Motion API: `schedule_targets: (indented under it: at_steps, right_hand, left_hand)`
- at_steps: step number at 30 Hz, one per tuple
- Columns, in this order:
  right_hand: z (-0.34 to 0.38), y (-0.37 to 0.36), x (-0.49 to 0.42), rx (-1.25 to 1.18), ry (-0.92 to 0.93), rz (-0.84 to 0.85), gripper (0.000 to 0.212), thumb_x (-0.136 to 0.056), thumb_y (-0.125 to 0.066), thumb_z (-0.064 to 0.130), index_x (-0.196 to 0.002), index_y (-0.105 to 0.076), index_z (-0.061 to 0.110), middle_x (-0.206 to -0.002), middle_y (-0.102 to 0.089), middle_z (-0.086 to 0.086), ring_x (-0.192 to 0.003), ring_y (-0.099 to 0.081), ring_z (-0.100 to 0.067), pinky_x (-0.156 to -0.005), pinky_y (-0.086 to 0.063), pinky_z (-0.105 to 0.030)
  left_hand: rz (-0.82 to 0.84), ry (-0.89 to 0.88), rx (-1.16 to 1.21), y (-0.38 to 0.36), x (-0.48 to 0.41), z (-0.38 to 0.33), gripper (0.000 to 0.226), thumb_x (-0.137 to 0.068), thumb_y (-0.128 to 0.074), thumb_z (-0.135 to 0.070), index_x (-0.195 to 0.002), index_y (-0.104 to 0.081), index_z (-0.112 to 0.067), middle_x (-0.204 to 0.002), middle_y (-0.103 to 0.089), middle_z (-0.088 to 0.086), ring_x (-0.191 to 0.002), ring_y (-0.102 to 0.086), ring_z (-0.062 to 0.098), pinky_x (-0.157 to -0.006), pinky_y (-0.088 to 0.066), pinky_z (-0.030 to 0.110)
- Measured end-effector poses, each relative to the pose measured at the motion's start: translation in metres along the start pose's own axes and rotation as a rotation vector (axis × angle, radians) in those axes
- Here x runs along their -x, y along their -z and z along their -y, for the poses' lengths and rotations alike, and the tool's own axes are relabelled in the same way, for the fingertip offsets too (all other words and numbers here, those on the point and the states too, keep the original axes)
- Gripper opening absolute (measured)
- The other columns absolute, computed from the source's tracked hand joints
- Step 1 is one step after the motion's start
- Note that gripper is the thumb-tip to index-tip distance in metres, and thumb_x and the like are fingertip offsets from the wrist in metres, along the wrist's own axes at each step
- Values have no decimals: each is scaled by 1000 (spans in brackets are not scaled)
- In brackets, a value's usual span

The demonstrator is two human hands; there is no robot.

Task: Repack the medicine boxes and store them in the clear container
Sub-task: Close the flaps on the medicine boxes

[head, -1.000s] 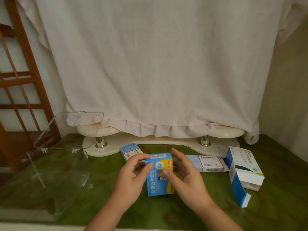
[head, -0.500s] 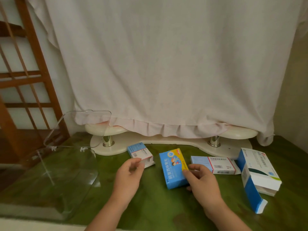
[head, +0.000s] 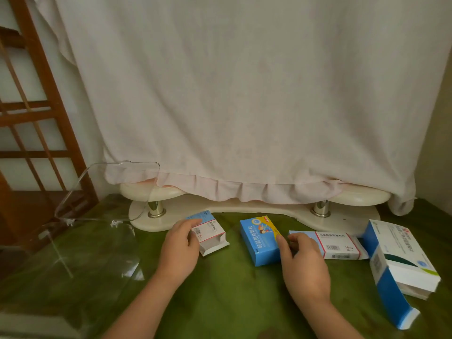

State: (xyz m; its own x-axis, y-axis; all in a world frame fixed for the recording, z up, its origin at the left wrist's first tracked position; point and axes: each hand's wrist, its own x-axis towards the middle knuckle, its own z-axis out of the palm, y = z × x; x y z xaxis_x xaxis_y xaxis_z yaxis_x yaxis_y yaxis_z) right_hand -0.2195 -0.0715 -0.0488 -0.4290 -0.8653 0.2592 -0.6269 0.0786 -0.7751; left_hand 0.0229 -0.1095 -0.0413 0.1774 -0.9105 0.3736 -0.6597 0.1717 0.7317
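Note:
A blue and yellow medicine box (head: 259, 238) lies flat on the green table, its right edge touched by the thumb of my right hand (head: 302, 260). My left hand (head: 181, 243) grips a small white and light-blue box (head: 210, 233) whose near end flap hangs open. A flat white box with red lines (head: 335, 244) lies just right of my right hand. At the far right stands a large blue and white box (head: 401, 263) with its end flap open. The clear container (head: 73, 250) sits at the left, lid raised.
A cream stand with metal posts (head: 244, 206) runs along the back under a hanging pale cloth (head: 232, 94). A wooden lattice frame (head: 36, 113) stands at the left. The green tabletop (head: 232, 297) spreads between my forearms.
The blue and yellow box went from held upright in both hands to lying flat on the table. My left hand moved left and took hold of the small open box.

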Motion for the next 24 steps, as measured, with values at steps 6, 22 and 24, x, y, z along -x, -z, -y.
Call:
schedule_targets:
  at_steps: [6,22,24]
  right_hand:
    - [-5,-4,-9,-82,-21,-41,26,-94,-51,48,-91,-57,24,-92,-61,5,-75,-57,-11,-63,-48,-34]
    - [-9,6,-4,-320,-62,-35,15,-93,-55,24,-80,-61,24,-82,-65,1,-74,-61,-15,-63,-50,-34]
    - [-8,12,0,-401,-71,-30,15,-94,-56,20,-80,-61,24,-80,-66,0,-73,-61,-16,-59,-46,-30]
  left_hand:
    - [537,-223,-575,8,-37,-10,96,-83,-46,9,-154,-3,-39,-164,3,-10,-151,3,16,-123,-8,40]
    - [611,-188,-718,34,-24,-40,66,-67,-72,-41,-123,-39,-31,-119,-52,-6,-110,-48,19,-89,-39,34]
    - [529,-119,-511,39,-16,-42,70,-62,-74,-55,-120,-39,-36,-111,-55,-12,-100,-55,13,-85,-49,35]
